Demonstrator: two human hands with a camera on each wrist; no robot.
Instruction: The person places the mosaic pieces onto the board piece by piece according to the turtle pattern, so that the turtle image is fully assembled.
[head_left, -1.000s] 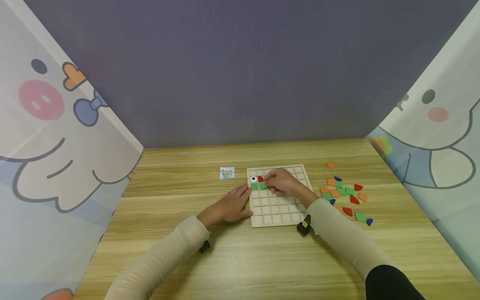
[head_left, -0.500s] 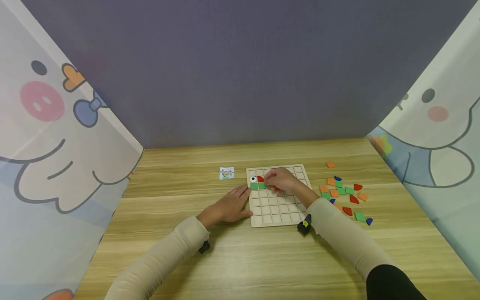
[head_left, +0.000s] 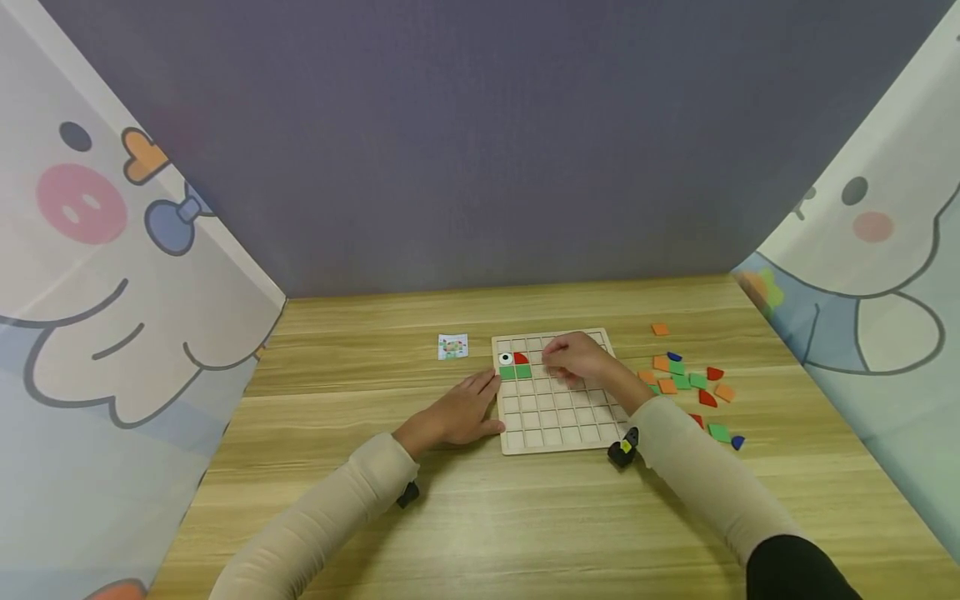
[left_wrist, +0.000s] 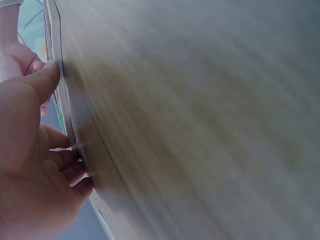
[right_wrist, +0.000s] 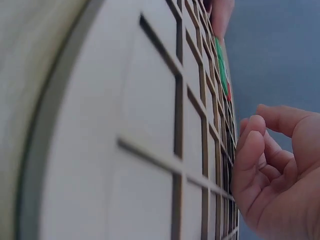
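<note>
My left hand [head_left: 461, 411] lay at nine o'clock of the wooden grid board [head_left: 558, 421]; its fingers [left_wrist: 74, 171] were extended and relaxed, and with their tips they touched the side edge. My right hand [head_left: 581, 358] was over the board, at about one o'clock from its middle. This hand was loosely bent, and its thumb [right_wrist: 285, 120] stood apart from the forefinger with a visible gap; whether some part of it touched the wood, I could not tell. The board rested flat on the counter [head_left: 337, 333] before me. In its area toward ten o'clock, four pieces sat in the cells: the white eye disc [head_left: 506, 358], the red rounded piece [head_left: 521, 358] just beside it at three o'clock, and at six o'clock from these two, the left green square [head_left: 507, 372] and the right green square [head_left: 523, 372]. At ten o'clock of the board, and apart from it, lay a small printed card [head_left: 453, 347]. Around three o'clock, partly hidden by my right sleeve [head_left: 697, 475], the counter carried scattered orange squares [head_left: 667, 386], loose green squares [head_left: 718, 432], loose red pieces [head_left: 715, 373] and blue pieces [head_left: 738, 442]. One single orange square [head_left: 659, 329] lay at two o'clock, separate from this group.
</note>
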